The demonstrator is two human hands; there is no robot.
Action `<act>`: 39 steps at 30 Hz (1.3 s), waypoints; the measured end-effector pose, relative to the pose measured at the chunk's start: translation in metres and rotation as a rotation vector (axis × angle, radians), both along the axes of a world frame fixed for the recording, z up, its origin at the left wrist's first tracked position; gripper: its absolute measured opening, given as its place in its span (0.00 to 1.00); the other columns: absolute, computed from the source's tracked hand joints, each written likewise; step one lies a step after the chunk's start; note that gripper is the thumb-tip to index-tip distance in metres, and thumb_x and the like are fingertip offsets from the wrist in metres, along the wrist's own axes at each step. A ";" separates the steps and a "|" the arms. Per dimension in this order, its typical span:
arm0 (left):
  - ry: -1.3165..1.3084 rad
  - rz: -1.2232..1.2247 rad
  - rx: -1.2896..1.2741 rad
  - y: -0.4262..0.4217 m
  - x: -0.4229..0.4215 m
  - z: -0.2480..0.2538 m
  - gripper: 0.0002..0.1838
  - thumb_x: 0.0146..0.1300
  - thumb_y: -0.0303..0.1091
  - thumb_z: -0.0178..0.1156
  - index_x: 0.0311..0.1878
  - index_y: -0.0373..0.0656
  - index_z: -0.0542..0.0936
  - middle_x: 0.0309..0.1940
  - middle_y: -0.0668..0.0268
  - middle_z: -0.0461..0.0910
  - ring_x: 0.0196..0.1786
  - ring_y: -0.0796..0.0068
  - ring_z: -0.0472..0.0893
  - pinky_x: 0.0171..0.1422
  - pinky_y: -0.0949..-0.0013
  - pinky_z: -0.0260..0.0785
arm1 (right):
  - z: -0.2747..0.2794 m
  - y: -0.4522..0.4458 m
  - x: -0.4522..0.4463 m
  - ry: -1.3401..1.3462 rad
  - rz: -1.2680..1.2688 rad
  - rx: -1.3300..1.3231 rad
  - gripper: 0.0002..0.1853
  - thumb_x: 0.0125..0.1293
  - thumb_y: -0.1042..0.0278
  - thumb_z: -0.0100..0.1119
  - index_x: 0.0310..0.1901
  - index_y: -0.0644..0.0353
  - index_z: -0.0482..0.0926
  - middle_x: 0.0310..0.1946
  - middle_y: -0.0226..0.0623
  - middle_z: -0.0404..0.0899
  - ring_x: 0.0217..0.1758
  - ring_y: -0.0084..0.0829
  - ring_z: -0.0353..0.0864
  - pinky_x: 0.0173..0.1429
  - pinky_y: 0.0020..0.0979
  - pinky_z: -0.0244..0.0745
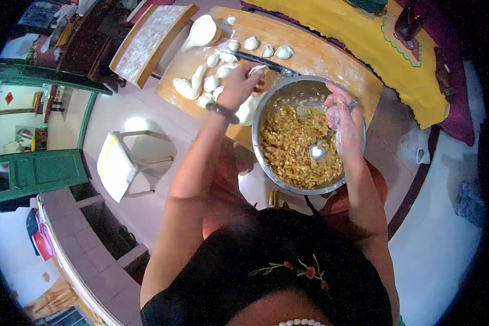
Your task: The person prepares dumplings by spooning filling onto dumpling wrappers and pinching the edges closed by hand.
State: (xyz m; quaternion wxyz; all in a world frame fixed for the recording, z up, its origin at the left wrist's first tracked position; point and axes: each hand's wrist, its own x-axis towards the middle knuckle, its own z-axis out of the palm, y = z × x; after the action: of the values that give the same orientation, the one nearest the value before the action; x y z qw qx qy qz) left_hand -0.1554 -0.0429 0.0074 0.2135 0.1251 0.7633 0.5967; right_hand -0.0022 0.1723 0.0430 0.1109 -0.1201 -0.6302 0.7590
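Note:
At the board's near side my left hand (pixel 244 86) curls its fingers at a small whitish piece of dough (pixel 258 70). It looks pinched between thumb and fingers, though its shape is partly hidden. My right hand (pixel 346 119) is over the right rim of a large metal bowl (pixel 259 146), fingers apart and pointing up, with a translucent film over part of it. Chopped filling (pixel 288 144) covers the bowl's bottom, and a metal spoon (pixel 318 151) rests in it. Finished dumplings (pixel 283 52) sit along the far side of the wooden board (pixel 320 51).
Dough pieces (pixel 191 84) lie left on the board, below a white scoop-shaped thing (pixel 202 31). A dark rod (pixel 271 64) lies behind the bowl. A floured wooden bench (pixel 152 43) stands left, with a cloth-draped chair (pixel 117 167) below. A yellow-covered table (pixel 358 38) borders the right.

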 end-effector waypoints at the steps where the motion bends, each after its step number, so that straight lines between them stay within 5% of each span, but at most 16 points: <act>1: 0.139 -0.035 -0.138 -0.003 -0.015 -0.013 0.14 0.66 0.35 0.52 0.51 0.36 0.73 0.40 0.62 0.78 0.41 0.74 0.78 0.43 0.71 0.73 | 0.002 0.000 0.002 -0.003 0.001 0.008 0.19 0.72 0.62 0.39 0.56 0.66 0.70 0.30 0.27 0.67 0.20 0.14 0.58 0.25 0.19 0.57; 3: 0.416 -0.107 -0.407 -0.005 -0.033 -0.022 0.14 0.64 0.31 0.52 0.51 0.35 0.73 0.44 0.59 0.78 0.44 0.67 0.79 0.48 0.66 0.72 | 0.005 0.002 0.004 -0.008 0.008 0.016 0.19 0.73 0.62 0.39 0.54 0.67 0.71 0.30 0.27 0.68 0.20 0.14 0.59 0.25 0.19 0.57; 7: 1.098 0.237 -0.547 -0.006 -0.041 -0.012 0.13 0.57 0.25 0.50 0.44 0.37 0.77 0.37 0.51 0.79 0.42 0.50 0.77 0.47 0.55 0.70 | 0.002 0.006 0.008 -0.019 0.028 0.016 0.19 0.73 0.61 0.39 0.52 0.66 0.73 0.29 0.27 0.68 0.20 0.14 0.59 0.24 0.18 0.55; 12: 0.586 0.342 -0.225 -0.027 0.013 -0.002 0.11 0.61 0.34 0.54 0.42 0.37 0.79 0.32 0.53 0.80 0.33 0.56 0.81 0.37 0.59 0.71 | -0.006 0.010 0.009 -0.014 0.051 -0.033 0.19 0.72 0.60 0.39 0.50 0.66 0.74 0.28 0.27 0.70 0.21 0.15 0.60 0.24 0.17 0.54; 16: 0.474 0.203 -0.474 -0.041 0.069 -0.043 0.13 0.59 0.35 0.56 0.45 0.39 0.78 0.32 0.54 0.80 0.35 0.53 0.79 0.40 0.57 0.71 | -0.007 0.012 0.014 0.008 0.058 -0.024 0.19 0.72 0.59 0.40 0.50 0.65 0.75 0.28 0.27 0.71 0.21 0.15 0.61 0.23 0.17 0.54; 18: 0.686 0.050 -0.505 -0.041 0.082 -0.056 0.15 0.57 0.30 0.54 0.48 0.39 0.76 0.45 0.52 0.76 0.47 0.51 0.75 0.49 0.56 0.68 | -0.009 0.010 0.016 0.008 0.059 -0.010 0.19 0.72 0.59 0.39 0.50 0.65 0.75 0.29 0.27 0.71 0.21 0.14 0.62 0.23 0.17 0.54; 24: 0.844 -0.166 -0.853 -0.023 0.078 -0.060 0.21 0.58 0.35 0.51 0.56 0.44 0.72 0.55 0.59 0.71 0.52 0.59 0.74 0.59 0.55 0.59 | -0.011 0.008 0.027 0.048 0.044 0.043 0.20 0.72 0.57 0.40 0.50 0.64 0.75 0.28 0.27 0.71 0.21 0.14 0.62 0.23 0.18 0.55; 36: 0.772 -0.026 -0.872 -0.030 0.070 -0.069 0.19 0.58 0.31 0.50 0.55 0.50 0.73 0.47 0.61 0.72 0.52 0.59 0.72 0.53 0.56 0.60 | -0.003 0.000 0.043 -0.031 0.057 0.129 0.19 0.71 0.59 0.41 0.50 0.65 0.74 0.29 0.27 0.70 0.23 0.15 0.63 0.25 0.17 0.56; 39: 0.741 0.093 -0.680 -0.037 0.071 -0.072 0.20 0.52 0.33 0.59 0.51 0.50 0.75 0.48 0.60 0.72 0.53 0.58 0.71 0.55 0.54 0.61 | -0.004 -0.005 0.045 0.012 0.047 0.151 0.18 0.72 0.61 0.40 0.50 0.66 0.74 0.29 0.28 0.70 0.23 0.16 0.64 0.25 0.17 0.57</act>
State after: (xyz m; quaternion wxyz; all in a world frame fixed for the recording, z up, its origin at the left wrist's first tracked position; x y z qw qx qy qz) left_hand -0.0845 -0.0800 -0.0645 -0.0699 0.2178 0.9438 0.2388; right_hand 0.0423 0.1677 0.0389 0.1058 -0.0919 -0.6876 0.7125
